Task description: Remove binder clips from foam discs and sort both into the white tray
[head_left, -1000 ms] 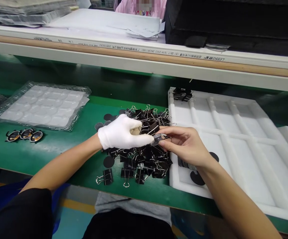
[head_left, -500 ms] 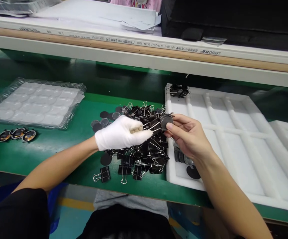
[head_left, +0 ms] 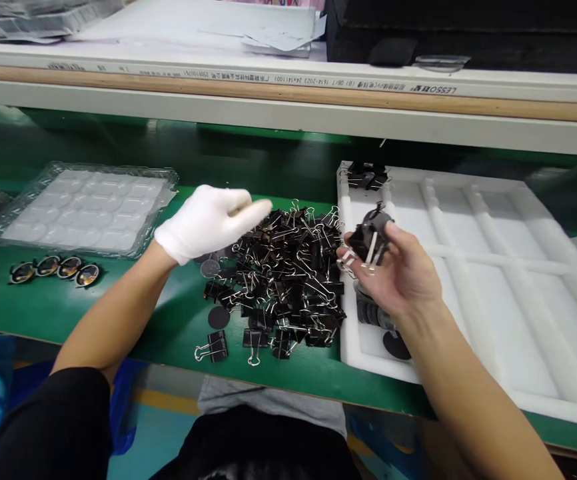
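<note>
From where I stand, with the pile of clips (head_left: 288, 280) as the dial's centre and twelve pointing away from the worker, the white-gloved left hand (head_left: 212, 219) hovers at ten o'clock, just above the green table (head_left: 168, 320), its thumb and fingers parted. The bare right hand (head_left: 398, 270) is at three o'clock, raised over the near left part of the foam tray (head_left: 351, 370). It grips a black held clip (head_left: 371, 239) between thumb and fingers, pale handles pointing down, with a round dark shape above; how those two join is too blurred for me to tell. Below that wrist, at four o'clock, a row of discs (head_left: 370, 311) and one flat black disc (head_left: 397, 345) lie in the tray. A few black clips (head_left: 367, 176) sit in its far left corner at one o'clock. A loose clip (head_left: 217, 347) lies between seven and eight, with a dark disc (head_left: 218, 318) at eight. Four rimmed amber lenses (head_left: 70, 268) line up at nine o'clock, nearer the worker than the clear plastic tray (head_left: 88, 207) at ten. At twelve, beyond the ledge (head_left: 288, 110), are white papers (head_left: 268, 27); a black box (head_left: 468, 33) stands at one.
</note>
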Demonstrator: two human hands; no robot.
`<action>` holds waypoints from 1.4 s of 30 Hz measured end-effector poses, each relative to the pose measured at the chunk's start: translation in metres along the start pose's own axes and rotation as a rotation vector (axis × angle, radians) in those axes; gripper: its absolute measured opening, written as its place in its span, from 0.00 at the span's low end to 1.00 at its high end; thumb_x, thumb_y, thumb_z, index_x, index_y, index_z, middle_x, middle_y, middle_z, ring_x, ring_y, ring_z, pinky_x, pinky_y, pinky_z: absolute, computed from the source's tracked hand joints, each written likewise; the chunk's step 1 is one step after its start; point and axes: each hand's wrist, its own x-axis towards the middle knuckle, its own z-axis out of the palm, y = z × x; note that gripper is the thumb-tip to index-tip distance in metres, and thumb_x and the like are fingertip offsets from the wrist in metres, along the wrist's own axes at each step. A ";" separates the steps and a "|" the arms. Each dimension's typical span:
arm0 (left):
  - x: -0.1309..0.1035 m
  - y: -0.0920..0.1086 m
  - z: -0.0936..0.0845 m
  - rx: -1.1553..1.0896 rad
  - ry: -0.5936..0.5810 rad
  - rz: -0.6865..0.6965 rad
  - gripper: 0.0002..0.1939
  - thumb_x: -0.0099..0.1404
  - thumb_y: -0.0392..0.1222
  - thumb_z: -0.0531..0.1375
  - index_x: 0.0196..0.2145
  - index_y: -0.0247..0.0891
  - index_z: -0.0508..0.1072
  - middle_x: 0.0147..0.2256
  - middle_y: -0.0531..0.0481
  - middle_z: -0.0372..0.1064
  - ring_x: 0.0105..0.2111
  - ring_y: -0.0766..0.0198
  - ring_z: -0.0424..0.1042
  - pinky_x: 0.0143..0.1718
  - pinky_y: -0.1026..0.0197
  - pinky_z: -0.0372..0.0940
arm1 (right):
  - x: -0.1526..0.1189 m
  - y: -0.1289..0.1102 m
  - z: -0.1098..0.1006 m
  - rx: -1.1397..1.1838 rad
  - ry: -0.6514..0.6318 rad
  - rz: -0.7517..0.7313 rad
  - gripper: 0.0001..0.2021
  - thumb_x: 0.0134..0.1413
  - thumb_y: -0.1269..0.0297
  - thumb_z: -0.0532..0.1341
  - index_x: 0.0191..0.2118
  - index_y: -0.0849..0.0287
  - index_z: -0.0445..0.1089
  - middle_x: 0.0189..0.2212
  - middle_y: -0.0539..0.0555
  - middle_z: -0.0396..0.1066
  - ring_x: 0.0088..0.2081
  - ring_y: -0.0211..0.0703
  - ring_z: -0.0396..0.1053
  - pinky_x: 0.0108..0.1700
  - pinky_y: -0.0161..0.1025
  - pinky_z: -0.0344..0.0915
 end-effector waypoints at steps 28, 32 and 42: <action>-0.018 0.031 0.028 -0.208 0.139 0.360 0.28 0.64 0.52 0.66 0.16 0.35 0.60 0.14 0.60 0.50 0.18 0.76 0.46 0.20 0.67 0.44 | -0.024 0.017 0.020 -0.335 -0.464 -0.401 0.14 0.60 0.69 0.70 0.47 0.42 0.83 0.50 0.49 0.80 0.54 0.42 0.78 0.58 0.40 0.74; -0.013 0.023 0.023 -0.138 -0.078 0.290 0.32 0.53 0.63 0.70 0.18 0.37 0.58 0.15 0.61 0.51 0.18 0.75 0.48 0.20 0.66 0.45 | -0.023 0.013 0.014 -0.431 -0.523 -0.428 0.15 0.58 0.71 0.71 0.47 0.43 0.83 0.44 0.49 0.82 0.52 0.43 0.79 0.55 0.41 0.76; -0.018 0.025 0.035 -0.035 -0.131 0.325 0.28 0.59 0.55 0.61 0.15 0.36 0.54 0.14 0.59 0.47 0.18 0.74 0.45 0.21 0.63 0.44 | -0.020 -0.004 0.010 -0.506 -0.664 -0.329 0.09 0.58 0.70 0.71 0.44 0.50 0.83 0.41 0.51 0.81 0.41 0.37 0.78 0.41 0.32 0.75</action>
